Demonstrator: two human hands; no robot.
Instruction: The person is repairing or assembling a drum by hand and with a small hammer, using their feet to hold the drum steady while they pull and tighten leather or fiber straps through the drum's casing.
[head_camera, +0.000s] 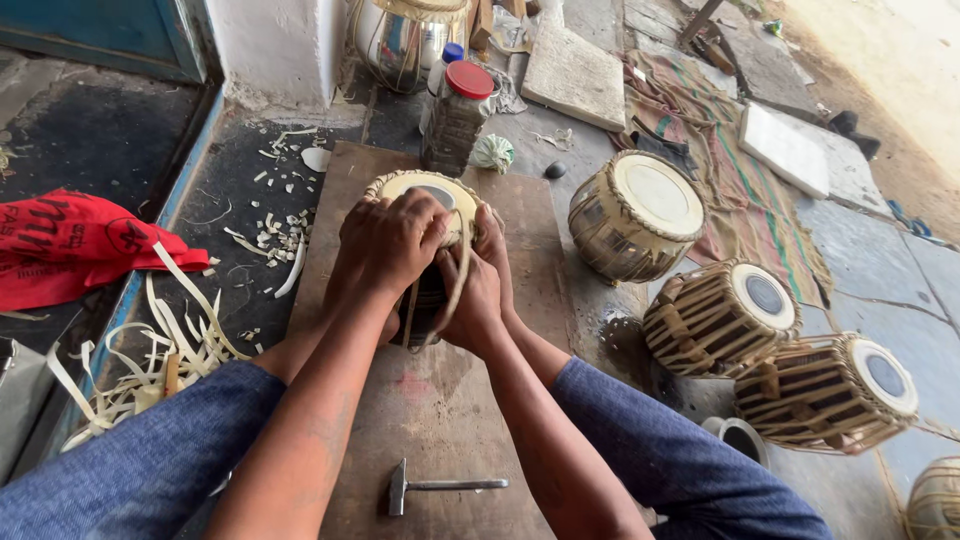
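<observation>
Here, at frame centre, both hands clamp a small drum (428, 250) on the wooden board (440, 400): left hand (388, 240) closed over its rim, right hand (478, 295) gripping the lacing. Likely heavy and rigid with a delicate skin; the strapped sides look the safest hold.

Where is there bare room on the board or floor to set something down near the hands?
Bare board lies between the forearms, from the held drum down to the hammer. A dark floor strip between the board and the big drum is narrow. Left of the board is crowded with scraps and strips; both hands, left and right, cover the held drum.
</observation>
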